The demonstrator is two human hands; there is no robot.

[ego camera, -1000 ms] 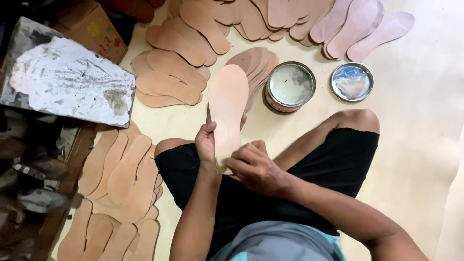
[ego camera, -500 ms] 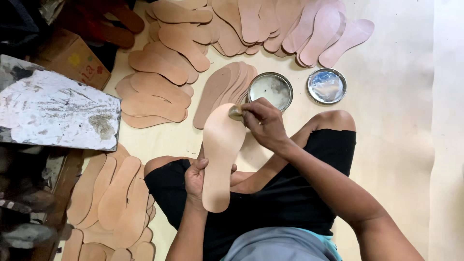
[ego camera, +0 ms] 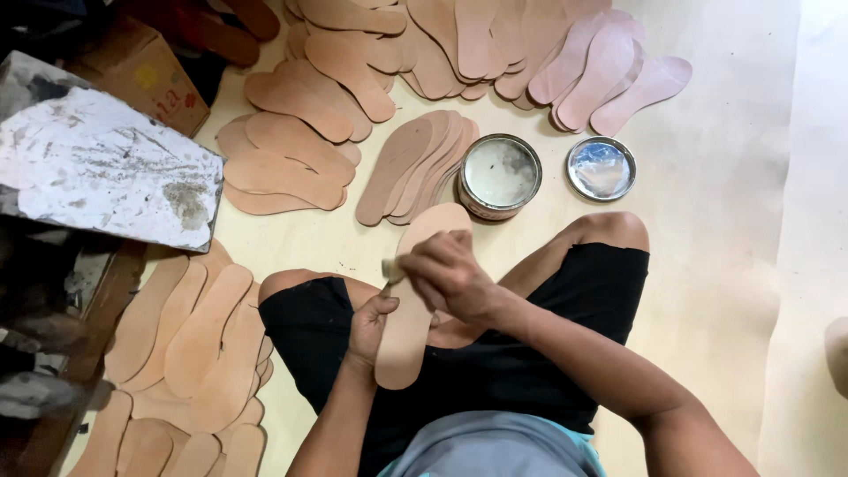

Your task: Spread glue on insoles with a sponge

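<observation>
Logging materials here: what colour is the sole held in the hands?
Light tan, plain and unpatterned, seen in the head view: the sole.

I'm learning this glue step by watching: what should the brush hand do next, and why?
Probably draw the brush down the sole toward the heel. The right hand holds it at the sole's left edge, the left hand steadies the sole from below, and the open tin sits just beyond the toe.
</observation>
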